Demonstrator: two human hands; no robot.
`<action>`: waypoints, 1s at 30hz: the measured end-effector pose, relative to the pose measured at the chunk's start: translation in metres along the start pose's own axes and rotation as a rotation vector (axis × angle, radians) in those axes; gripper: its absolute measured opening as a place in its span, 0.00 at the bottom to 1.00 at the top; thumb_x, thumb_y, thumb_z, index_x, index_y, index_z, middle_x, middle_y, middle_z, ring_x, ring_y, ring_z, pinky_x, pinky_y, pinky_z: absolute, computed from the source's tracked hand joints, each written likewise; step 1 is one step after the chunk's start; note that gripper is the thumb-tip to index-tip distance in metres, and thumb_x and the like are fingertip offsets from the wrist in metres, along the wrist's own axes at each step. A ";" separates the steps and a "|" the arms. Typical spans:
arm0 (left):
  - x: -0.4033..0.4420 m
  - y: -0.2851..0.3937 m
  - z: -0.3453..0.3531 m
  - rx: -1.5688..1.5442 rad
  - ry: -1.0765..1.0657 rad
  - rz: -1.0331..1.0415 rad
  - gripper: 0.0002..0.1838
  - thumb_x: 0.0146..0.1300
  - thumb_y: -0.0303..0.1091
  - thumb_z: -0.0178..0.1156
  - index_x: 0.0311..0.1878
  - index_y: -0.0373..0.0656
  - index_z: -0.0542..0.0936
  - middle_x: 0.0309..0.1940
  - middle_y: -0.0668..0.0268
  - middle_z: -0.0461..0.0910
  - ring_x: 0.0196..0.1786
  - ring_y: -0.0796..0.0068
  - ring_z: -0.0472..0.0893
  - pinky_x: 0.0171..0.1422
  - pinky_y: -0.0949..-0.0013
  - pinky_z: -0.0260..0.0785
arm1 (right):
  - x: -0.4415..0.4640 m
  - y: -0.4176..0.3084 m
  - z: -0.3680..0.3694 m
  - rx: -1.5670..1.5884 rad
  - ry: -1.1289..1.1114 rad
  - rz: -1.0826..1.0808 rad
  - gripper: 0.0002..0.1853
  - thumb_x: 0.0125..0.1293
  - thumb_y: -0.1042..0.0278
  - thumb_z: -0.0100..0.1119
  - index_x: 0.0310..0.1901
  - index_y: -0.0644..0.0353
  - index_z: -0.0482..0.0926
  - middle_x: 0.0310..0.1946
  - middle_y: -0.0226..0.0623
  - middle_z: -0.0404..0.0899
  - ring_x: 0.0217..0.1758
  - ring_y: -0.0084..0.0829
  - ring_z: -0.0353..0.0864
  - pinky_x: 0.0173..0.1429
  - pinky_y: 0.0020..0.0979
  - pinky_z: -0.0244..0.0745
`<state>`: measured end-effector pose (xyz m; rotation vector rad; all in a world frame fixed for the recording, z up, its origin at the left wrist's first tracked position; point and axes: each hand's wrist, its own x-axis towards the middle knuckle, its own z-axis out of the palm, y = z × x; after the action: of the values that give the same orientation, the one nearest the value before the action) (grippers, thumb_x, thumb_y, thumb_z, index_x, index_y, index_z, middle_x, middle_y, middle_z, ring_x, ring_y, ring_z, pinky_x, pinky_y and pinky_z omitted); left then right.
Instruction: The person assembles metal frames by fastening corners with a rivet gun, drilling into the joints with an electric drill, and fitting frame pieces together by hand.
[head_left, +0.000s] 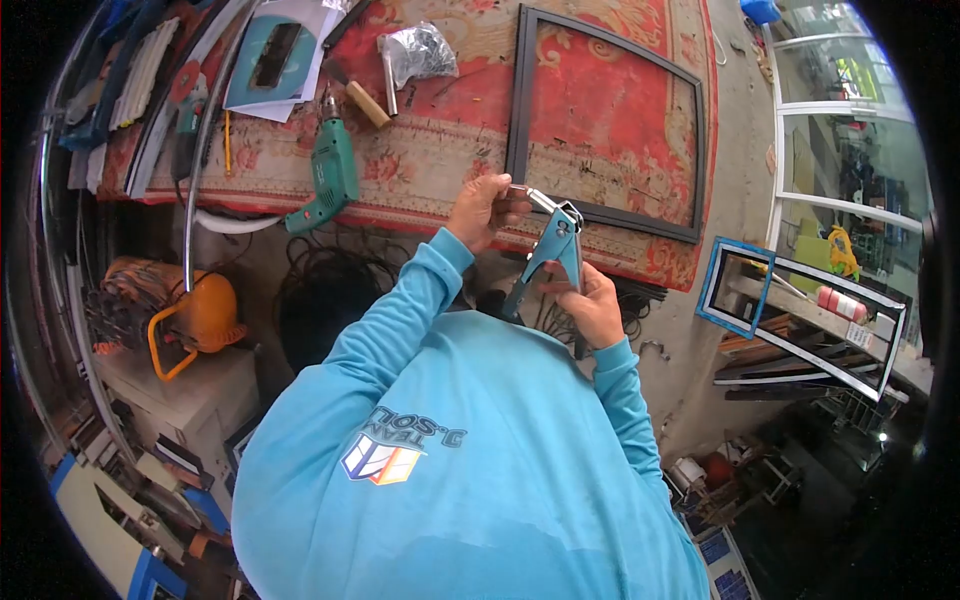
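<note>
A hand riveter [553,240] with light blue handles and a silver nose is in front of my chest, its nose pointing up and left. My right hand [592,305] is closed around its handles. At the tip of the nose, my left hand [487,210] is pinched closed; whatever small piece lies between those fingertips is too small to make out. Just beyond the riveter, a dark rectangular metal frame [520,100] lies flat on the red patterned cloth [430,150] of the table.
A green power drill [335,175] rests near the table's front edge, left of my hands. Behind it are a wooden handle [368,104], a clear plastic bag [420,52] and papers [275,60]. An orange compressor [190,300] stands lower left. Window frames [735,285] lean at right.
</note>
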<state>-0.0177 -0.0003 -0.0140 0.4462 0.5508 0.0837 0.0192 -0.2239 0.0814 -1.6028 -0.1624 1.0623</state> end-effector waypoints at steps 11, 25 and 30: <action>-0.004 0.022 -0.010 0.219 -0.168 0.021 0.11 0.69 0.40 0.59 0.37 0.41 0.81 0.21 0.72 0.77 0.19 0.89 0.72 0.16 0.85 0.57 | -0.001 -0.012 0.003 -0.004 -0.046 0.035 0.28 0.55 0.86 0.49 0.61 0.67 0.74 0.55 0.39 0.79 0.54 0.32 0.81 0.58 0.32 0.76; 0.006 0.036 -0.011 0.484 -0.456 -0.198 0.15 0.70 0.47 0.59 0.35 0.46 0.80 0.21 0.76 0.72 0.19 0.89 0.66 0.20 0.81 0.52 | 0.000 0.008 -0.009 -0.003 -0.254 0.186 0.35 0.58 0.87 0.49 0.70 0.57 0.65 0.64 0.34 0.71 0.63 0.27 0.71 0.63 0.31 0.73; 0.027 0.020 -0.010 0.671 -0.363 -0.131 0.18 0.70 0.51 0.59 0.34 0.46 0.81 0.23 0.78 0.72 0.24 0.89 0.65 0.27 0.79 0.53 | 0.015 -0.008 -0.004 -0.053 -0.242 0.092 0.24 0.65 0.78 0.54 0.64 0.59 0.69 0.57 0.35 0.75 0.57 0.27 0.74 0.62 0.32 0.71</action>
<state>0.0008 0.0266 -0.0260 1.0520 0.2346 -0.3140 0.0338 -0.2147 0.0795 -1.5373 -0.2829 1.3322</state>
